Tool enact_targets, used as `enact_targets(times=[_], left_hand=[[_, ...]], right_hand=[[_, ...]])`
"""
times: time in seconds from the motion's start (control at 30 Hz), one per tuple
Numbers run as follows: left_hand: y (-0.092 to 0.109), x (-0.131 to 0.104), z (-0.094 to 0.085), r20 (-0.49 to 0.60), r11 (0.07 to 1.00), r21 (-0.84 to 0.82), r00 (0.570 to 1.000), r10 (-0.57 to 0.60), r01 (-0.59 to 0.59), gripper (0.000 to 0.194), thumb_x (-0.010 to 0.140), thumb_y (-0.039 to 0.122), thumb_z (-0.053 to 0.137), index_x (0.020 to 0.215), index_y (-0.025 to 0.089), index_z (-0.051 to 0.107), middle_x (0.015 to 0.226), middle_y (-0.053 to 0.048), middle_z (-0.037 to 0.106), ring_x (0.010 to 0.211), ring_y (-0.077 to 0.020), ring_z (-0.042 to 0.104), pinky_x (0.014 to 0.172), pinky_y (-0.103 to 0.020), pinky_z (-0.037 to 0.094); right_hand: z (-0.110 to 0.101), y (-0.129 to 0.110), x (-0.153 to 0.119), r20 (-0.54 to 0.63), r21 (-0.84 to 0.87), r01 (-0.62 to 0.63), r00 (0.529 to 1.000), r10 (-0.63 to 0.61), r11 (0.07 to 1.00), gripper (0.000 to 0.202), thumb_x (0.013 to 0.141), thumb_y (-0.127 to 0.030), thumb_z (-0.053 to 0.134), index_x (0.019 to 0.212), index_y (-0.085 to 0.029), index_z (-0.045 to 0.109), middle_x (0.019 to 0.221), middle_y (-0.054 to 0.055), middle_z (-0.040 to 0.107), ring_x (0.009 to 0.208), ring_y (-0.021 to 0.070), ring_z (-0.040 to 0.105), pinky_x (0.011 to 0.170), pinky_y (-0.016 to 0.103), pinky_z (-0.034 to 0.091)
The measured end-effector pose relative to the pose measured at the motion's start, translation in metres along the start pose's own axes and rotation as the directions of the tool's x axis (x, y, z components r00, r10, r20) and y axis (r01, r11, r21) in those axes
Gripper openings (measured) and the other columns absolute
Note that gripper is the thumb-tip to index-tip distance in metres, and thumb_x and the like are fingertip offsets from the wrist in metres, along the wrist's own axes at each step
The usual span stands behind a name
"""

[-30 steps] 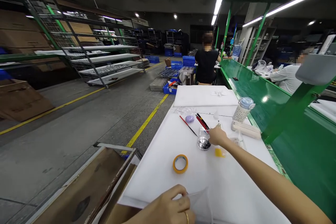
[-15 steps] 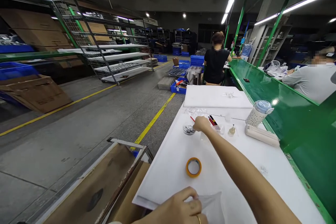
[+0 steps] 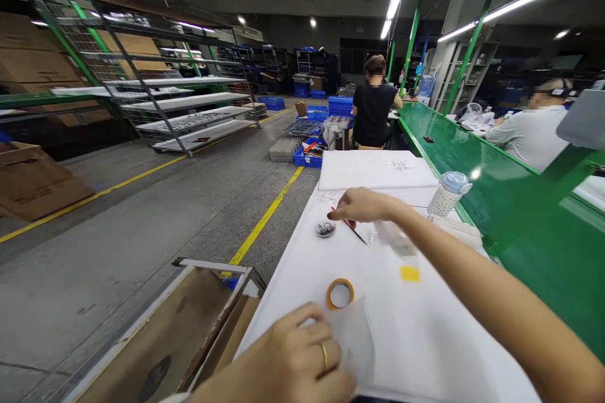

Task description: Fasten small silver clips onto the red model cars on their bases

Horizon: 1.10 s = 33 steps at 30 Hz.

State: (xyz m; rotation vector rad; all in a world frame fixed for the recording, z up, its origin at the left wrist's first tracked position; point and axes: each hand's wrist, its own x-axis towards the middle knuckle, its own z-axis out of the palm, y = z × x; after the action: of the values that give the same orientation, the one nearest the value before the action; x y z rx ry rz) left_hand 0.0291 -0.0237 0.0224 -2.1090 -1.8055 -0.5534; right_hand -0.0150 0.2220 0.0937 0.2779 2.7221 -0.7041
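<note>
My right hand reaches over the far part of the white table, fingers closed around a thin red stick with a dark, pointed end; its exact kind is unclear. Just left of that hand sits a round clear dish holding small dark pieces. Near the front edge, my left hand has curled, partly blurred fingers against a clear plastic bag and appears to grip it. A roll of orange tape lies just beyond the left hand, touching or close to the bag.
Beyond my right forearm stand a speckled bottle and a pale case. A yellow square lies on the table. Left is a cart; right, a green bench. Two people sit farther off.
My right hand has turned and brought the red stick's dark end down toward the table. My left hand and the bag have shifted nearer the tape. The view has swung slightly right.
</note>
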Motion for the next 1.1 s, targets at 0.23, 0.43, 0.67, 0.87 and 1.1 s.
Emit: enact_targets(times=[0.23,0.43,0.67,0.87,1.1], left_hand=[[-0.007,0.062,-0.037,-0.136,0.996,-0.089,0.991,0.014,-0.026,0.025,0.102,0.024,0.046,0.082,0.022,0.061,0.067,0.006,0.059,0.066,-0.008,0.052,0.075,-0.024,0.04],[0.009,0.119,-0.027,-0.339,0.984,-0.146,0.94,0.048,-0.103,0.016,0.097,0.019,0.057,0.083,0.019,0.063,0.068,0.006,0.063,0.066,-0.0063,0.056,0.072,-0.021,0.042],[0.0,0.119,0.009,-0.319,0.868,-0.493,0.915,-0.249,0.064,0.021,0.098,0.03,0.058,0.084,0.021,0.071,0.077,0.002,0.074,0.075,-0.0084,0.063,0.083,-0.023,0.045],[-0.038,0.082,0.07,-0.079,0.708,-0.638,0.889,-0.45,0.302,0.041,0.097,0.053,0.054,0.083,0.02,0.074,0.084,-0.004,0.074,0.082,-0.0124,0.063,0.09,-0.03,0.048],[-0.083,0.056,0.141,0.32,0.477,-0.633,0.767,-0.556,0.61,0.036,0.091,0.05,0.068,0.099,0.015,0.068,0.103,-0.004,0.069,0.099,-0.0143,0.066,0.095,-0.036,0.058]], right_hand=[[0.013,0.109,-0.147,-0.086,0.655,0.009,0.994,0.062,0.755,0.056,0.081,-0.067,0.072,0.093,-0.012,0.075,0.072,0.003,0.065,0.047,0.0037,0.038,0.043,0.022,0.02],[0.162,0.139,-0.152,-0.048,0.91,0.052,0.999,-0.019,0.41,0.1,0.054,-0.097,0.065,0.108,-0.013,0.069,0.063,-0.003,0.056,0.038,0.0022,0.026,0.04,0.022,0.018],[0.217,0.129,-0.141,-0.291,0.956,0.274,0.933,0.21,0.108,0.07,0.072,-0.087,0.062,0.093,-0.021,0.051,0.055,-0.01,0.044,0.039,0.002,0.014,0.039,0.02,0.014],[0.207,0.155,-0.15,-0.384,0.921,0.288,0.78,0.494,0.261,0.07,0.067,-0.082,0.071,0.091,-0.016,0.061,0.046,-0.01,0.032,0.044,0.0047,0.02,0.044,0.021,0.017],[0.197,0.175,-0.163,-0.513,0.815,0.119,0.604,0.61,0.567,0.072,0.07,-0.074,0.069,0.102,-0.011,0.079,0.056,-0.001,0.049,0.052,0.0093,0.032,0.051,0.025,0.027]])
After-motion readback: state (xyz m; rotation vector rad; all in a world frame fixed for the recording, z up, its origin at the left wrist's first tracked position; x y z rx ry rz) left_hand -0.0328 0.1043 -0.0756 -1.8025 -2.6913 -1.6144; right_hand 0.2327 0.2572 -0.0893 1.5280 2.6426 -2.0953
